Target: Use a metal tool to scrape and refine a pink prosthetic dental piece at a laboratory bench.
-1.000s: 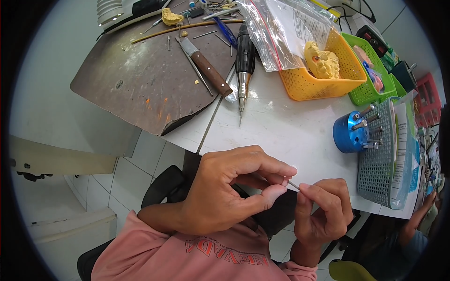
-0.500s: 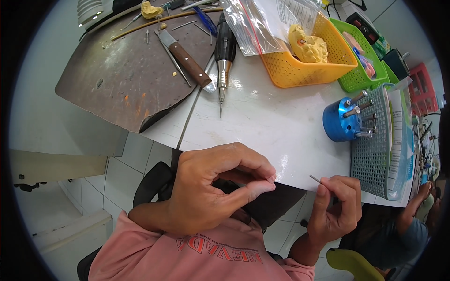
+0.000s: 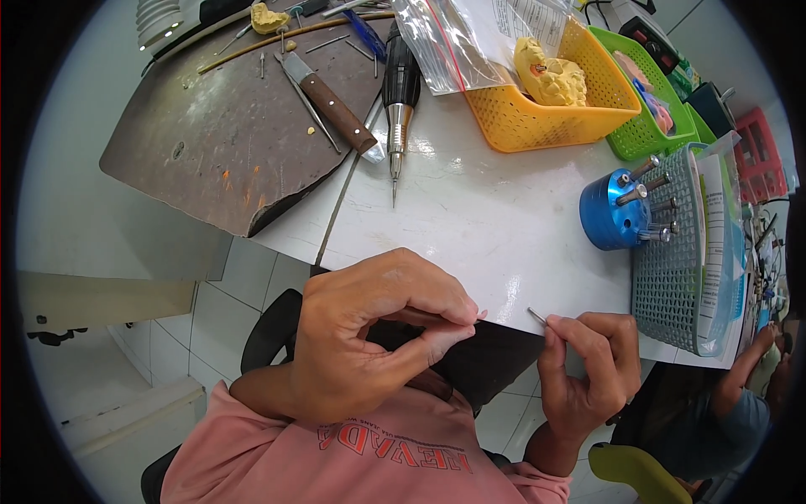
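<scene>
My left hand [image 3: 386, 336] is raised over my lap at the table's front edge, thumb and fingertips pinched together. A tiny pale pinkish bit [image 3: 481, 317] pokes out at the fingertips; most of it is hidden, so its kind is unclear. To the right, my right hand [image 3: 592, 361] grips a thin metal rod [image 3: 536, 315] like a rotary bur between thumb and index finger, its tip pointing up and left toward the left hand. The two hands are apart. Beyond them a black and silver handpiece [image 3: 400, 109] with a fine pointed bur lies on the white table [image 3: 478, 218].
A blue round bur holder [image 3: 604, 214] with several metal shanks stands beside a grey-green basket [image 3: 667, 260]. Behind are a yellow basket [image 3: 554, 126] holding a yellow dental cast [image 3: 550, 76], and a green basket [image 3: 625, 147]. A wooden-handled knife [image 3: 340, 109] lies on a brown board [image 3: 210, 151]. Another person [image 3: 714, 428] sits far right.
Both hands have shifted slightly left, with the rod tip a little higher. The bit at my left fingertips shows more than before.
</scene>
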Tool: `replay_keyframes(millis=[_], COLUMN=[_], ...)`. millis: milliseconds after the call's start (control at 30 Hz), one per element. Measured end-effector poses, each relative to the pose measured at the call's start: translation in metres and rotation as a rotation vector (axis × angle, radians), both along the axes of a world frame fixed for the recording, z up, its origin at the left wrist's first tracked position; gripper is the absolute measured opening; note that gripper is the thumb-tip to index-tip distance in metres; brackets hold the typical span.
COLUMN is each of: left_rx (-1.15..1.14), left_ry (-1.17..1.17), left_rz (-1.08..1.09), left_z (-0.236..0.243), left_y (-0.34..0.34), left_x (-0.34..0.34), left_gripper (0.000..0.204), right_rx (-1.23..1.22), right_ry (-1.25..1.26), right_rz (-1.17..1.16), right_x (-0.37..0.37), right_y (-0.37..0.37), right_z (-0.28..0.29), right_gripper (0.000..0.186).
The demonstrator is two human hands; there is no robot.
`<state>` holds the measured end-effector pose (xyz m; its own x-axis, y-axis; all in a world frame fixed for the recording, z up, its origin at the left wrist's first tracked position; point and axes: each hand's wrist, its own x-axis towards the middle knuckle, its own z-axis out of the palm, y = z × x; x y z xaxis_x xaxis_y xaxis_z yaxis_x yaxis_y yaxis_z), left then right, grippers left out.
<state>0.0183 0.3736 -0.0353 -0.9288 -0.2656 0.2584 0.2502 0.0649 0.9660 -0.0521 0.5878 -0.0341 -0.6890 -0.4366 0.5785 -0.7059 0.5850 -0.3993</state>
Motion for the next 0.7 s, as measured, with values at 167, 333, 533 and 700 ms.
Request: replay_keyframes(millis=[167,333,533,700], left_rx=[-0.066,-0.156,0.036,0.162], left_ry=[-0.035,-0.114,-0.142,-0.261], left_rz=[-0.061,-0.147,-0.150,-0.182], left_z=[0.007,0.013,0.012,0.015], left_y=[-0.004,-0.013,-0.012,-0.012], left_x=[0.002,0.007,0.005,0.006], left_gripper=[0.029,0.031,0.021,0.025], right_rx=[0.022,-0.022,-0.127,-0.261], right_ry=[0.009,-0.030,-0.022,0.002], right_rz=[0.019,0.023,0.047,0.147], right_x=[0.000,0.002,0.007,0.009], right_y=[0.001,0.001,-0.004,-0.018], right_z=[0.000,0.002,0.001,-0.008], right_gripper=[0.027,0.022,0.011,0.012])
